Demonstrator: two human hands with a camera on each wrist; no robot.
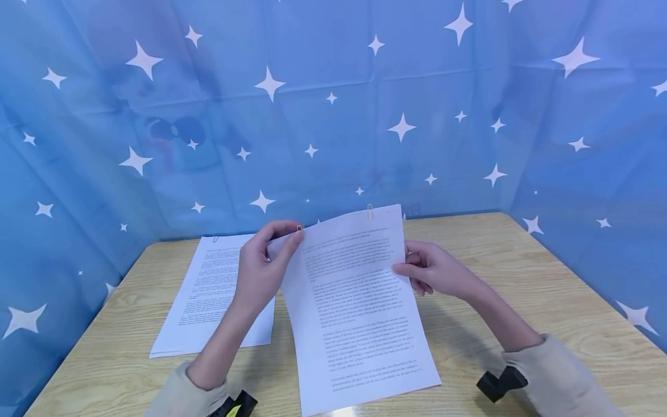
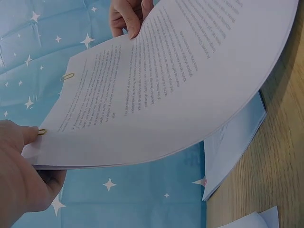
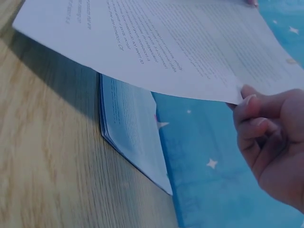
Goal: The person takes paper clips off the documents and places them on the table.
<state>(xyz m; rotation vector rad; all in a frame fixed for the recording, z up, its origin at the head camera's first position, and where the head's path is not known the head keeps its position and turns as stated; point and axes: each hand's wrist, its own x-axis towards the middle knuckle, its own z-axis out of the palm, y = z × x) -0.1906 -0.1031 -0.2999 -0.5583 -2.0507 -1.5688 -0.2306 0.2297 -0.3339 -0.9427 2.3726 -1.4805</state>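
Observation:
A set of printed sheets (image 1: 354, 313) is held up in front of me, tilted, with its lower part bowed. My left hand (image 1: 263, 269) pinches its upper left corner between thumb and fingers. A gold paper clip (image 2: 42, 132) sits on the top edge, right at that thumb's tip. Farther right along the same edge is a second paper clip (image 1: 370, 212), standing partly above the paper. With thumb and index finger, my right hand (image 1: 440, 269) grips the right edge (image 3: 237, 97) of the sheets, its other fingers curled behind.
On the wooden table (image 1: 495, 249), a clipped stack of printed sheets (image 1: 219, 284) lies at the left, partly behind my left arm. The right wrist view shows printed paper (image 3: 133, 114) lying beyond the held sheets. A blue star-patterned curtain (image 1: 333, 116) hangs along the table's back and sides.

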